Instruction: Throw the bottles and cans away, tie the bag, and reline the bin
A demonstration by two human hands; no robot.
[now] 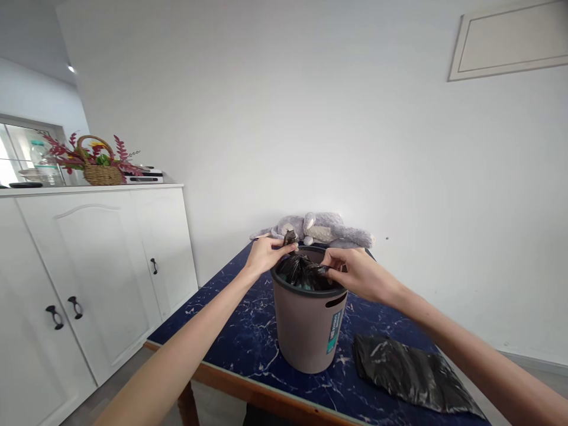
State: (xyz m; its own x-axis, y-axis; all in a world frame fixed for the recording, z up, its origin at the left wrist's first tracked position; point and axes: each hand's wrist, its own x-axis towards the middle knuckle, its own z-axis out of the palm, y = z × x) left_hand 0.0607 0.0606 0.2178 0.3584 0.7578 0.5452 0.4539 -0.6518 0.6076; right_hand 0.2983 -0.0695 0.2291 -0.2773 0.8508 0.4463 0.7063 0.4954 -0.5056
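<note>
Starting at the left, a white cabinet (89, 260) carries a wicker flower basket (98, 165). Over on the blue marble counter (239, 337), the left hand (265, 254) closes its grip on a tuft of black bin liner (304, 272) at the far rim of the grey wastebasket (306, 331). The right hand (359, 273) pinches the liner at the near-right rim. A grey plush toy (322, 229) lies behind, and a folded black bag (408, 373) lies just beside the wastebasket, far right.

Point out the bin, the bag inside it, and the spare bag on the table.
grey bin (306, 331), head view, front wall.
black bag in bin (302, 272), head view, gathered top.
flat black bag (408, 373), head view, middle.
</note>
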